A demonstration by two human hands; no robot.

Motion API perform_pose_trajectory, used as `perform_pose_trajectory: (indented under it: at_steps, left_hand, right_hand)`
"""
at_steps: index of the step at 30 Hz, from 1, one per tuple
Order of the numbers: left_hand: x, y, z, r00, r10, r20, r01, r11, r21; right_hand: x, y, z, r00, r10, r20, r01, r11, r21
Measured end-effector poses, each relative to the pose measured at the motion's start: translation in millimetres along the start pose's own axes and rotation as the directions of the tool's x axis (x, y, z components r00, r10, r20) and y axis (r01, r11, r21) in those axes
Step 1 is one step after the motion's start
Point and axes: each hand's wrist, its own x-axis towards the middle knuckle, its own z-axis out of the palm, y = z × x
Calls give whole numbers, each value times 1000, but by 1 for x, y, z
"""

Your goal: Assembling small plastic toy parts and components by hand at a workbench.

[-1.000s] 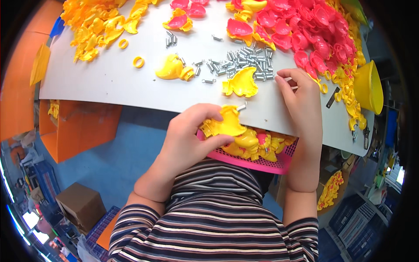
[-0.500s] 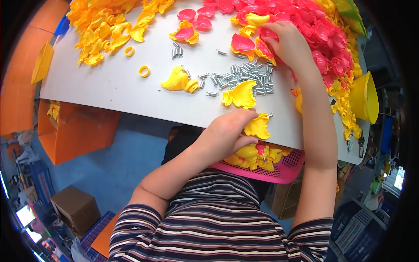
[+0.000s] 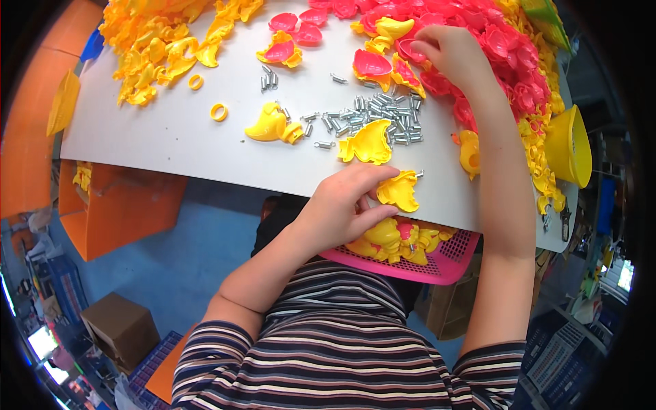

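Observation:
My left hand (image 3: 345,205) is closed at the table's near edge, thumb and forefinger pinching the left side of a yellow plastic shell half (image 3: 402,191). A small metal spring (image 3: 419,173) pokes out at that shell's right side. Farther off, my right hand (image 3: 456,56) is closed with its fingertips on a pink plastic shell (image 3: 408,50) at the edge of the pink heap. Beside it lie yellow shells with pink linings, one of them a lined shell (image 3: 372,64). Another yellow shell half (image 3: 369,142) rests between my hands, against a pile of metal springs (image 3: 393,113).
A large heap of pink shells (image 3: 502,44) covers the far right; yellow pieces (image 3: 154,51) are heaped far left. Two yellow rings (image 3: 219,112) lie left of a yellow duck-like piece (image 3: 268,123). Below the edge sits a pink basket (image 3: 447,270) of yellow parts. An orange bin (image 3: 113,212) stands left.
My right hand has shifted slightly away from me, and its fingers have moved from a lined yellow shell onto a pink shell. My left hand keeps its hold on the yellow shell half.

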Motion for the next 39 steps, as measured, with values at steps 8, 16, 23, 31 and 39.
perform_pose_trajectory:
  at_steps: [8,16,23,31,39]
  left_hand:
    - [0,-6,0,999,42,7,-42,999,16]
    - [1,-5,2,999,40,-6,-40,999,-5]
    - [0,-8,-1,998,61,-13,-60,998,15]
    - [0,-5,0,996,84,-22,-82,995,61]
    - [-2,-7,-4,999,-37,-29,34,996,-77]
  right_hand:
    - [8,-9,-2,868,-495,43,473,798,-373]
    - [17,10,2,959,-282,-5,274,935,-225]
    - [11,-15,-20,995,-89,-47,85,993,-85]
    - [7,5,3,940,-340,4,340,939,-48]
    - [-85,-43,-40,961,-18,-275,128,913,388]
